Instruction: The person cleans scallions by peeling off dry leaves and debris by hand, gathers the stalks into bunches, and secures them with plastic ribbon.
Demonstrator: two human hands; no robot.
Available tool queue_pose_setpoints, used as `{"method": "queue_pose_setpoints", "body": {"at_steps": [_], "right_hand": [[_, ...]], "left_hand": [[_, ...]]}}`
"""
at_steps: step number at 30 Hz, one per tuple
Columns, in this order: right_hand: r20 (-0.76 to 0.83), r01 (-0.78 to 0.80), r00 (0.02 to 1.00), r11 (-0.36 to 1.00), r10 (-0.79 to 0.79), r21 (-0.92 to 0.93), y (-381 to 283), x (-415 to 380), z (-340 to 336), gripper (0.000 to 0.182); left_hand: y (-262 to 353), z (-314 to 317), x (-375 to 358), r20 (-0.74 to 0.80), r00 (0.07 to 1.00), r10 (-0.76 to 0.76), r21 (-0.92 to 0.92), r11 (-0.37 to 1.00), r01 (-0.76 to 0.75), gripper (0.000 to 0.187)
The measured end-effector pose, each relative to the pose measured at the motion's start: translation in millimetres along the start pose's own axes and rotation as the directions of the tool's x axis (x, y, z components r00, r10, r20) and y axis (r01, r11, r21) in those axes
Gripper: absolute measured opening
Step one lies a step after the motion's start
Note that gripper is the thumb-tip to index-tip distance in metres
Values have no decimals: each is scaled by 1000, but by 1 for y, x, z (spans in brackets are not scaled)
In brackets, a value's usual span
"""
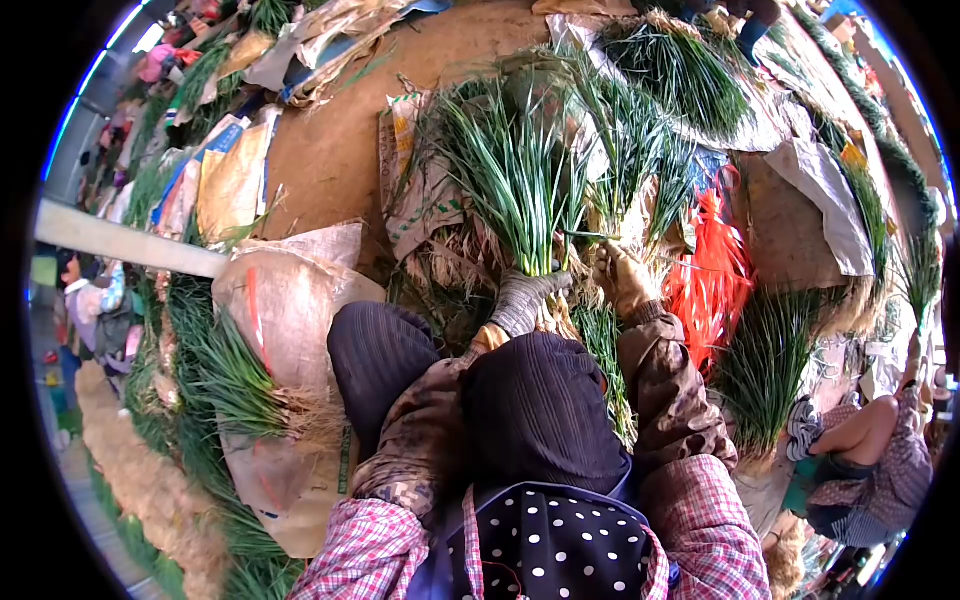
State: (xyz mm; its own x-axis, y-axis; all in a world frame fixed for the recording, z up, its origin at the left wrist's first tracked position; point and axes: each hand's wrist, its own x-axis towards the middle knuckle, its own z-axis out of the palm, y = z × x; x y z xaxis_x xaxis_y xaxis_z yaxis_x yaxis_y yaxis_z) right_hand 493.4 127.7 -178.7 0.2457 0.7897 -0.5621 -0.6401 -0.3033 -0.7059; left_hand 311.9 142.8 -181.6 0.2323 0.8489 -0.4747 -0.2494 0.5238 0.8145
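My left hand (524,300), in a grey glove, is closed round the lower stems of a bunch of green onions (520,190), whose leaves fan upward away from me. To its right, my right hand (626,280), in a tan glove, has bent fingers at the pale stems of more green onions (640,150); what lies between the fingers is too small to make out. Pale roots show below my left hand. Red plastic strips (708,275) hang just right of my right hand.
A small bunch of green onions (245,390) lies on a sack (290,310) at left. More bunches lie at the top (685,75) and right (770,350). A co-worker (870,460) sits at far right. A pale pole (130,240) juts in from the left.
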Motion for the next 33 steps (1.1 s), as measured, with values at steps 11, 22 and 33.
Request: {"method": "queue_pose_setpoints", "body": {"at_steps": [11,22,33], "right_hand": [[155,236,947,279,-282,-931,10,-29,58,34],[65,60,997,96,50,-994,97,-43,-81,23],[260,298,860,17,-439,-955,1,-53,31,47]], "left_hand": [[-19,-14,26,-62,993,-105,485,866,122,43],[18,-3,-10,-103,989,-101,288,949,127,32],[-7,-10,4,40,986,-163,185,971,153,31]]}}
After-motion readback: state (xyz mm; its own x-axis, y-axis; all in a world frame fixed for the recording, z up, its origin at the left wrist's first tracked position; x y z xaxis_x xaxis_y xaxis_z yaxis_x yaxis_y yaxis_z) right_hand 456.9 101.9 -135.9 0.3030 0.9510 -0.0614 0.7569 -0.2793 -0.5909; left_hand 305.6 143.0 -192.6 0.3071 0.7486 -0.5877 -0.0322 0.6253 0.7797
